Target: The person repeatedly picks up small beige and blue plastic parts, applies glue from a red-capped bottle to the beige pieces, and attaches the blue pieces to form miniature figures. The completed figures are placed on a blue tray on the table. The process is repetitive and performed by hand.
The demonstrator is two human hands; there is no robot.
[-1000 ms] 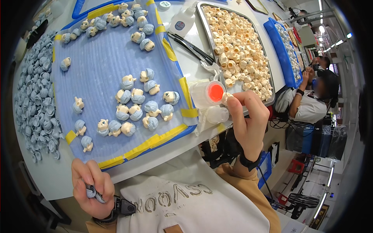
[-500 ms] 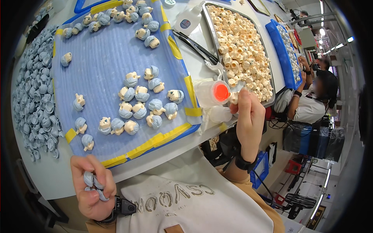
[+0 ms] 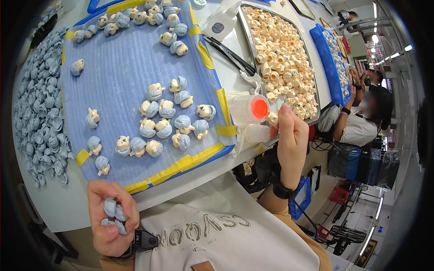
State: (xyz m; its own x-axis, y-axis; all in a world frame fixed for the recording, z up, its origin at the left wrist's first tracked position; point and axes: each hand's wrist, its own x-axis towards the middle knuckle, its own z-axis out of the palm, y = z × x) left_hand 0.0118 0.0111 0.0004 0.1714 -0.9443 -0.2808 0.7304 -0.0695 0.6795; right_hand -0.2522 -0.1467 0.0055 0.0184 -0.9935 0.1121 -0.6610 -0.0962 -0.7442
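My left hand (image 3: 106,239), low at the table's near edge, is curled around several blue-grey doll hair pieces (image 3: 114,209). Pinched in my right hand (image 3: 293,143) is a small beige doll head piece (image 3: 272,119). It sits right beside the mouth of a translucent cup (image 3: 240,109) with a bright orange-red round opening (image 3: 260,109); whether they touch I cannot tell. Assembled doll heads (image 3: 165,109) with beige faces and blue-grey hair lie on a blue, film-covered tray (image 3: 113,90) edged with yellow tape.
Loose hair pieces (image 3: 40,108) are heaped at the left. Beyond the cup, a metal tray (image 3: 250,40) is full of beige head pieces. Tweezers (image 3: 230,55) and a white bottle (image 3: 222,23) lie between the trays. At the right, a co-worker (image 3: 361,117) sits near a blue bin (image 3: 322,58).
My right hand has dipped slightly with the head piece beside the cup. My left hand has shifted a little to the right, still holding the hair pieces.
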